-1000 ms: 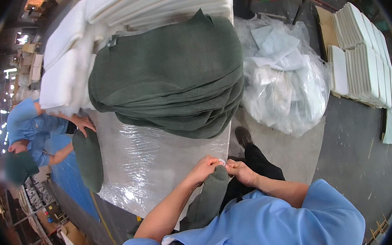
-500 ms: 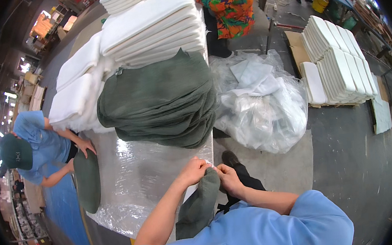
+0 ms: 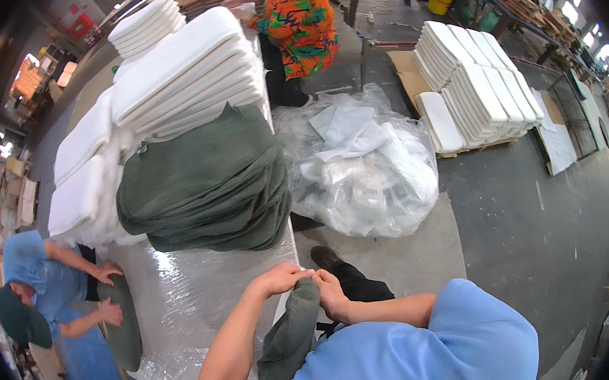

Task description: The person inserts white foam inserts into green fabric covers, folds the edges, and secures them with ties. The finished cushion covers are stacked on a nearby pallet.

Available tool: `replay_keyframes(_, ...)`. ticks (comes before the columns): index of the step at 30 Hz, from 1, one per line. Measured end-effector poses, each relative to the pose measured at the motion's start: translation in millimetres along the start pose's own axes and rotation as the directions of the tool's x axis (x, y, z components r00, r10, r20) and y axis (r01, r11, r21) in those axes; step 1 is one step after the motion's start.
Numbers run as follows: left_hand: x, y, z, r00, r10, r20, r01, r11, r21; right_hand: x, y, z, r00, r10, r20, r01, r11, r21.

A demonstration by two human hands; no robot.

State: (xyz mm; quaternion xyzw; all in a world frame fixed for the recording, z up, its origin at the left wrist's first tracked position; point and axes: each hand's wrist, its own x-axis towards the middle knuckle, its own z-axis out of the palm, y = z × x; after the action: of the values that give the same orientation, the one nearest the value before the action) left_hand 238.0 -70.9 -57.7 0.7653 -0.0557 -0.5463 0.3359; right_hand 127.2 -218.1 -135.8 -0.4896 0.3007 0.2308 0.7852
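Left hand [image 3: 279,277] and right hand [image 3: 330,295], fingers closed, grip a green cover [image 3: 287,336] at its upper end beside the table [image 3: 201,293].

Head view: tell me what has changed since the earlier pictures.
The view swung, so things sit further left. The co-worker's lower hand now shows over their green pad. Unchanged: the person's left hand and right hand pinch the green cloth's end; the green stack looks undisturbed.
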Motion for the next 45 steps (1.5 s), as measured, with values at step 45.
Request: replay_keyframes(45,63.6,-75.7,18.3,0.818,0.404,-0.409,-0.381,0.914,0.14,112.7,54.2,-21.5,0.94,-0.129,0.317,0.303,-0.118,-0.946)
